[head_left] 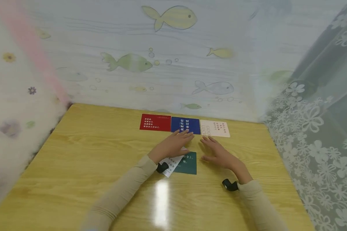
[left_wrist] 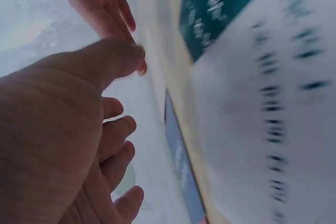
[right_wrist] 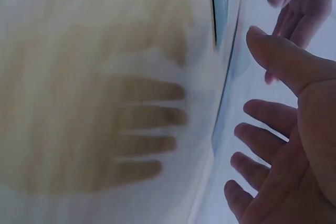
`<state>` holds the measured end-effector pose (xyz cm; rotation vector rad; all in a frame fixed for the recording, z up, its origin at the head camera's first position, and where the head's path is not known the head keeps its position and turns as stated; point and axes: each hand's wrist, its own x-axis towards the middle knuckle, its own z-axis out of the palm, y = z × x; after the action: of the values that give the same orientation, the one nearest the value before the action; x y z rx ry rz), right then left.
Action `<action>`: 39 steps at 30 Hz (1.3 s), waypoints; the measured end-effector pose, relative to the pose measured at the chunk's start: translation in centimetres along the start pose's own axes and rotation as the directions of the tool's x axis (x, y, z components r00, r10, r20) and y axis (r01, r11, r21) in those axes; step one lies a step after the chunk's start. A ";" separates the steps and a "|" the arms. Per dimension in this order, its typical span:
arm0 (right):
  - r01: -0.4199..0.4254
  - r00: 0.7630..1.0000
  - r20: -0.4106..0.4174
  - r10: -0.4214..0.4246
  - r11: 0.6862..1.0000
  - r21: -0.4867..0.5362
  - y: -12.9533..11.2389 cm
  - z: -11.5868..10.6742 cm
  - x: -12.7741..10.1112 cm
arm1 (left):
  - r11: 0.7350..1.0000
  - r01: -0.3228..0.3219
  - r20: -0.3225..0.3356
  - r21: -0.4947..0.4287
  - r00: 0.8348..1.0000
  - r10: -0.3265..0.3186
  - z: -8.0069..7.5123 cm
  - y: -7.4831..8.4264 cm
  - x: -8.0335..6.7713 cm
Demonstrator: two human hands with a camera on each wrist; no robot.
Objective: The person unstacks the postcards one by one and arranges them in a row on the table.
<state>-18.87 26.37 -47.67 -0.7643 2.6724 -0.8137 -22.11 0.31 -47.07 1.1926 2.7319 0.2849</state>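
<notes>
Above the table, my left hand [head_left: 173, 146] has its fingers extended, with the fingertips overlapping the lower edge of a blue card [head_left: 188, 124] in the head view. A white card [head_left: 172, 165] with printed characters lies slantwise over part of a dark green card [head_left: 191, 165], both partly under that hand. To their right, my right hand [head_left: 219, 154] is held with fingers spread and nothing in its grasp. Its fingertips are just below a pale pink card [head_left: 215, 127]; its shadow shows on the wood in the right wrist view.
A red card [head_left: 155, 122] lies left of the blue one, forming a row near the back edge of the wooden table [head_left: 89, 154]. Behind hangs a fish-print curtain [head_left: 173, 73]; a lace curtain [head_left: 315, 147] borders the right side. Each wrist wears a small black camera.
</notes>
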 end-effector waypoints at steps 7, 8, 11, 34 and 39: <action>0.020 0.995 0.100 -0.022 1.000 0.023 -2.7 2.9 0.6 | 0.999 0.049 0.027 0.007 0.998 -0.049 2.0 -0.5 -5.0; 0.015 0.993 0.113 -0.017 1.000 0.025 -3.0 3.1 0.6 | 0.998 0.061 0.027 -0.001 0.998 -0.061 2.3 -0.6 -5.7; 0.000 0.990 0.138 -0.003 1.000 0.019 -3.7 3.7 0.7 | 0.995 0.097 0.020 -0.035 0.995 -0.097 2.8 -0.8 -7.9; 0.032 0.978 0.210 0.007 0.983 -0.182 -9.3 3.6 -1.2 | 0.977 0.209 -0.151 -0.030 0.966 -0.211 5.0 1.3 -16.9; 0.130 0.968 0.227 -0.110 0.989 -0.074 -8.3 3.7 1.7 | 0.981 0.167 -0.149 -0.095 0.972 -0.180 5.0 0.6 -17.7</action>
<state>-15.49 17.95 -46.05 -0.9856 2.4947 -0.5988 -8.73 -11.74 -50.70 0.9403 2.9033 0.4821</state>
